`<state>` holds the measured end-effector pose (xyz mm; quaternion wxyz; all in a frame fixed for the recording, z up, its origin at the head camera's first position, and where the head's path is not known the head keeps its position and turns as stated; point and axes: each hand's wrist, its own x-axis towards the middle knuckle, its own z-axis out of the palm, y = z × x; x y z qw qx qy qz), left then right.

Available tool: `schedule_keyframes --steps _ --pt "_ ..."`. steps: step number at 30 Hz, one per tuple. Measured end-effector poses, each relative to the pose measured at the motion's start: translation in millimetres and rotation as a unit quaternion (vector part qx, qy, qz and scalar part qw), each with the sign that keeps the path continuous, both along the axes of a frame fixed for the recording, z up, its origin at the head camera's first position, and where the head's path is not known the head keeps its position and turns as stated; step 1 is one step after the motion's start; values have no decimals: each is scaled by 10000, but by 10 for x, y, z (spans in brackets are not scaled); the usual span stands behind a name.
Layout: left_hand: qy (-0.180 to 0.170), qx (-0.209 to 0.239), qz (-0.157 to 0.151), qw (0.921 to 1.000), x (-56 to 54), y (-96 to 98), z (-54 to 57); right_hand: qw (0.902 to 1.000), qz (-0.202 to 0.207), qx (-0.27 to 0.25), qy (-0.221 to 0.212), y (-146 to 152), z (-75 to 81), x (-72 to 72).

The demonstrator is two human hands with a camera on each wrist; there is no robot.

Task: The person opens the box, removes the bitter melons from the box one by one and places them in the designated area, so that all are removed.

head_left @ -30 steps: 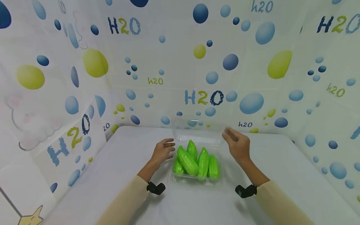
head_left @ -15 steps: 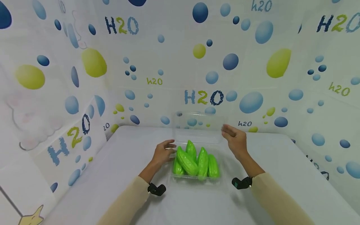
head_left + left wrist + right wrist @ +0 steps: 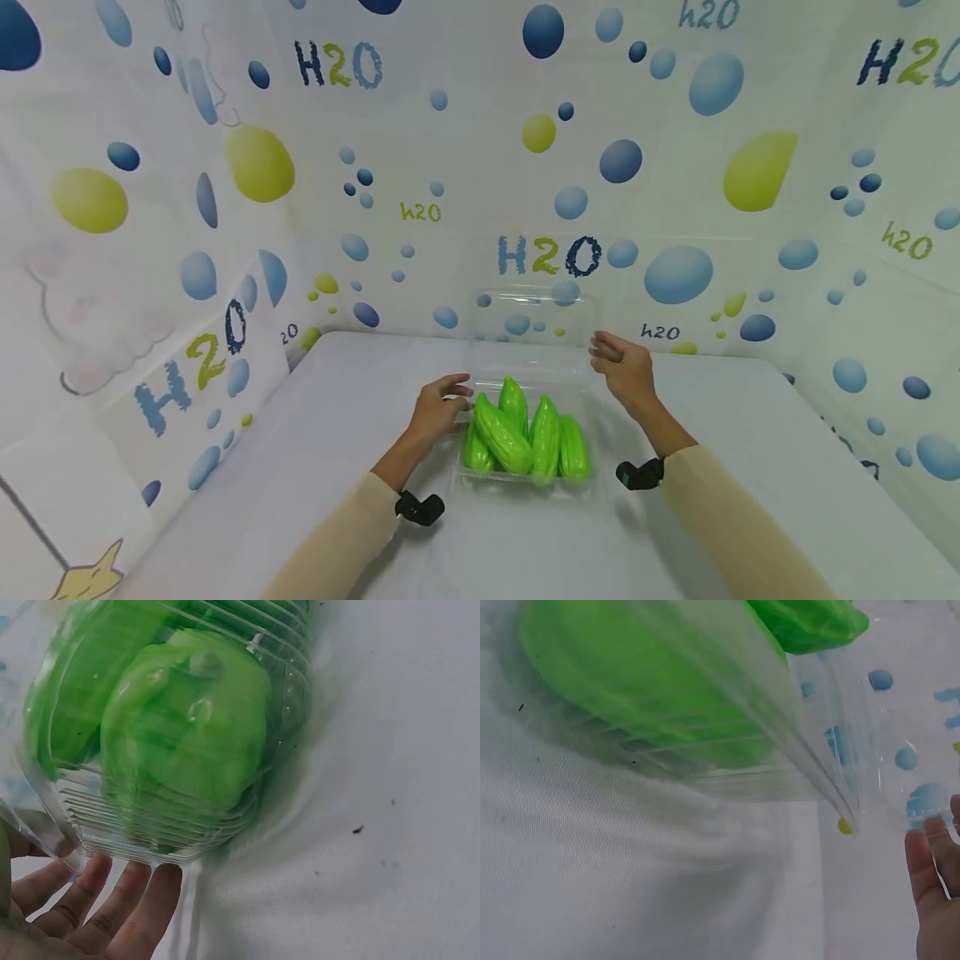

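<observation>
A clear plastic clamshell container (image 3: 525, 478) lies on the white table, filled with several glossy, bright green ridged gourds (image 3: 501, 437) with pointed tips. Its clear lid (image 3: 536, 333) stands raised at the far side. My left hand (image 3: 437, 410) is at the container's left side; in the left wrist view its extended fingers (image 3: 161, 900) touch the ribbed plastic wall. My right hand (image 3: 627, 371) pinches the lid's right edge with thumb and fingertips. In the right wrist view, the right hand (image 3: 937, 877) appears at the frame's edge, its fingertips on the clear plastic.
The white-covered table (image 3: 360, 375) meets a white backdrop (image 3: 465, 158) with blue and green spots and H2O lettering behind and at the sides. A black wrist camera (image 3: 420, 508) sits on the left wrist, another black camera (image 3: 640, 475) on the right.
The lid has swung up from leaning back to more upright, my right hand moving slightly left and up with it. My left hand has edged right against the container; the gourds stay put.
</observation>
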<state>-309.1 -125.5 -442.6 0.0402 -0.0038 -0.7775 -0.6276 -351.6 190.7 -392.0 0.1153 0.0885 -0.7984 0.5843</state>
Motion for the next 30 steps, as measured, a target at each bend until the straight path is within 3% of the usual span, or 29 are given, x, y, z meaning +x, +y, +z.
schedule_keyframes --steps 9,20,30 --pt "60 -298 -88 9995 50 37 5 9961 273 121 -831 70 -187 -45" --pt "186 -485 -108 9986 85 34 -24 9927 -42 307 -1163 34 -349 -63" --pt "281 -692 27 9972 95 66 -32 9906 -2 400 -1306 75 -441 -55"
